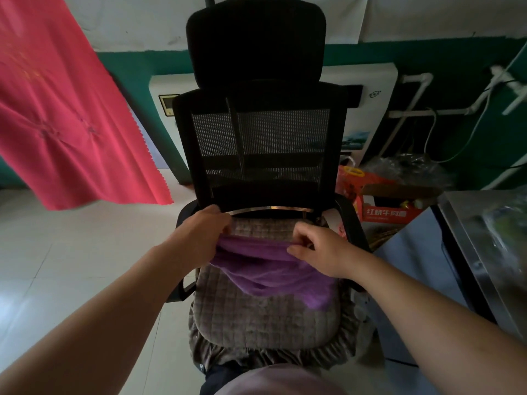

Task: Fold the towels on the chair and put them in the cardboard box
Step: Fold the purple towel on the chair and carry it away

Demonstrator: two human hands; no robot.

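Observation:
A purple towel lies crumpled across the grey quilted seat cushion of a black mesh office chair. My left hand grips the towel's far left edge, lifted slightly off the seat. My right hand pinches the far right edge of the same towel. The towel sags between both hands toward the front right of the seat. An open red cardboard box stands on the floor to the right behind the chair, with items inside.
A pink cloth hangs at the upper left. A metal table stands at the right, close to the chair's armrest. A white appliance and pipes line the green wall behind. Tiled floor spreads to the left.

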